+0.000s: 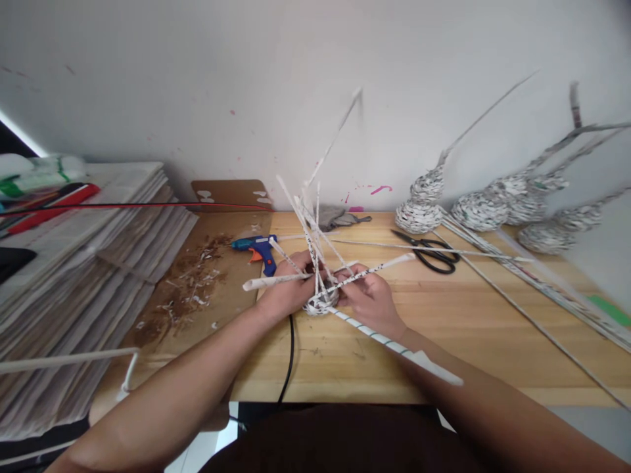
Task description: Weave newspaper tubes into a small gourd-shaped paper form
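A small round woven base of rolled newspaper (319, 305) sits at the middle of the wooden table, several paper tubes (362, 275) fanning up and outward from it. My left hand (288, 289) is closed around its left side, the fingertips partly hidden behind the upright tubes. From the right, my right hand (371, 301) has its fingers bent in a pinch on a paper tube close to the weave. One tube with a green spiral line (367, 330) slopes over my right forearm toward me. A long tube leans up toward the wall.
A blue glue gun (263, 248) and black scissors (436, 256) lie on the table (340, 374). Several woven gourd shapes (419, 207) stand at the back right, near long paper tubes (532, 276). Left is a tall newspaper stack (108, 243); a black cable (290, 361) crosses the front edge.
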Demonstrator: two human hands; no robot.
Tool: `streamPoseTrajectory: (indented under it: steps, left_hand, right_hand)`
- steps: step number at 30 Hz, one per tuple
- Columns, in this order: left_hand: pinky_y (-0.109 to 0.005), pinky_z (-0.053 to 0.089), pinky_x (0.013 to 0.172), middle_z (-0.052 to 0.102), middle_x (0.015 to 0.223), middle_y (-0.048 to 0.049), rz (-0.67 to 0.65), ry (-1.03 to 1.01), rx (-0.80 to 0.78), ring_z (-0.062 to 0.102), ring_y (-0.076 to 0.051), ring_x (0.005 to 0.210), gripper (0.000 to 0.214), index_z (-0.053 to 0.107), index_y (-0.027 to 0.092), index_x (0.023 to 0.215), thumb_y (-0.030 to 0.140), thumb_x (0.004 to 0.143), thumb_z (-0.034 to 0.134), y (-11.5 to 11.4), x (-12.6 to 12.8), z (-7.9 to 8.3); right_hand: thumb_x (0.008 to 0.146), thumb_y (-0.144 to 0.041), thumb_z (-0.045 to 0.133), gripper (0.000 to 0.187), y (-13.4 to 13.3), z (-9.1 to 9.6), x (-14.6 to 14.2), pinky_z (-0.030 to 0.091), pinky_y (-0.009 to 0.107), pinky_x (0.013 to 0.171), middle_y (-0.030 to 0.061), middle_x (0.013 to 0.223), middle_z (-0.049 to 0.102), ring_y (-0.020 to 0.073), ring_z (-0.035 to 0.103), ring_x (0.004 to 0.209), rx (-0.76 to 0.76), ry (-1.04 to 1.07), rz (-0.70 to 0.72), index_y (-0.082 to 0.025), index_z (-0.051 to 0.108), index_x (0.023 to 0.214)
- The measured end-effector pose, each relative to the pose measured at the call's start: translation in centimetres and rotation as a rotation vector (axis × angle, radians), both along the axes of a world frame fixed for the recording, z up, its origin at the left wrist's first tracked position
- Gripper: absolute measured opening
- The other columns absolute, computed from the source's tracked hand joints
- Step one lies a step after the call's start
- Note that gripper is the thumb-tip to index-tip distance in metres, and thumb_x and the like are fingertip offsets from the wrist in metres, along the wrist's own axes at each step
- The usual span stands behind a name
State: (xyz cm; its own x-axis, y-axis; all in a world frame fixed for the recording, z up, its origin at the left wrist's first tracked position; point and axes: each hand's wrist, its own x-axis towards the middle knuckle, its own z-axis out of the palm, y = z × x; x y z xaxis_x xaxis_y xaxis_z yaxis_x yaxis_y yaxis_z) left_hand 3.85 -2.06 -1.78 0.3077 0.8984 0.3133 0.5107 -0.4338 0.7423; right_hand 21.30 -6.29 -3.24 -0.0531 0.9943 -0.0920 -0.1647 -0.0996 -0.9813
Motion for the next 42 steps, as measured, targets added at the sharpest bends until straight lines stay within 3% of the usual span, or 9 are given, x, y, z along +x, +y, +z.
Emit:
streamPoseTrajectory:
  steps: [5,12,17,22,29,32,36,39,42]
  left_hand:
    - [-0.028,0.050,0.065,0.069,0.078,-0.0039,0.023,0.026,0.010,0.064,-0.019,0.071,0.005,0.067,0.018,0.086,0.021,0.084,0.064,0.0,0.0,-0.3]
    - [-0.029,0.050,0.070,0.070,0.080,-0.0051,-0.058,0.044,0.074,0.065,-0.019,0.076,0.007,0.069,0.017,0.082,0.019,0.085,0.063,-0.3,0.0,0.2]
    - [-0.028,0.047,0.068,0.070,0.079,-0.0035,-0.098,0.078,0.110,0.064,-0.019,0.076,0.006,0.068,0.018,0.081,0.015,0.083,0.063,-0.2,-0.2,0.0]
    - [-0.030,0.048,0.067,0.069,0.079,-0.0053,-0.125,0.045,0.114,0.063,-0.020,0.077,0.011,0.068,0.018,0.078,0.021,0.086,0.061,0.0,-0.2,-0.5]
    - [-0.030,0.051,0.070,0.071,0.081,-0.0053,-0.097,-0.003,0.034,0.065,-0.019,0.076,0.006,0.069,0.018,0.082,0.019,0.084,0.063,0.3,-0.5,-0.9]
    - [-0.030,0.052,0.070,0.071,0.081,-0.0055,-0.102,-0.013,0.025,0.067,-0.019,0.077,0.007,0.070,0.017,0.083,0.018,0.084,0.063,0.2,-0.5,-0.7]
    - [-0.029,0.053,0.068,0.071,0.081,-0.0059,-0.081,-0.021,0.004,0.067,-0.019,0.074,0.008,0.070,0.017,0.083,0.017,0.082,0.062,0.0,-0.3,-0.6]
    - [-0.030,0.054,0.069,0.071,0.082,-0.0064,-0.055,-0.033,0.012,0.067,-0.020,0.075,0.008,0.070,0.017,0.083,0.018,0.082,0.062,0.1,-0.2,-1.0]
    - [-0.030,0.054,0.070,0.072,0.081,-0.0060,-0.024,-0.050,0.023,0.068,-0.020,0.077,0.006,0.069,0.018,0.082,0.020,0.083,0.064,0.2,-0.2,-1.3]
  right_hand:
    - [0.084,-0.051,0.069,0.031,0.1,1.0,0.7,0.053,0.026,0.056,0.0000,0.080,0.065,0.0156,0.062,0.067,0.031,-0.083,-0.057,-0.022,0.057,0.084]
    - [0.085,-0.040,0.071,0.021,0.6,1.4,2.1,0.049,0.032,0.079,0.0087,0.121,0.064,0.0224,0.062,0.103,0.322,-0.298,-0.275,-0.021,0.062,0.083]
    - [0.088,-0.031,0.069,0.014,-0.1,3.9,1.6,0.049,0.030,0.073,0.0004,0.075,0.065,0.0163,0.060,0.073,0.400,-0.326,0.004,-0.021,0.063,0.079]
    - [0.081,-0.021,0.075,0.008,-0.4,8.1,0.6,0.051,0.028,0.066,0.0012,0.080,0.073,0.0156,0.065,0.072,0.480,-0.194,0.269,-0.020,0.074,0.089]
    - [0.089,-0.024,0.070,0.016,-1.1,10.2,2.3,0.046,0.029,0.059,-0.0068,0.057,0.054,0.0115,0.052,0.052,0.755,0.222,-0.218,-0.028,0.074,0.104]
    - [0.095,-0.040,0.062,0.021,-0.9,10.1,4.6,0.046,0.031,0.059,-0.0077,0.046,0.042,0.0126,0.047,0.048,0.660,0.285,-0.399,-0.023,0.075,0.097]
    - [0.088,-0.064,0.058,0.046,-0.3,8.2,6.4,0.050,0.031,0.068,0.0004,0.068,0.064,0.0158,0.063,0.069,0.281,0.402,-0.591,-0.020,0.072,0.088]
    - [0.071,-0.065,0.077,0.046,-0.5,5.0,5.5,0.049,0.028,0.065,0.0016,0.084,0.069,0.0167,0.065,0.079,-0.051,0.293,-0.462,-0.021,0.069,0.085]
    - [0.062,-0.048,0.089,0.046,-0.8,1.9,3.2,0.050,0.028,0.066,0.0026,0.091,0.072,0.0182,0.067,0.083,-0.200,0.151,-0.160,-0.021,0.070,0.094]
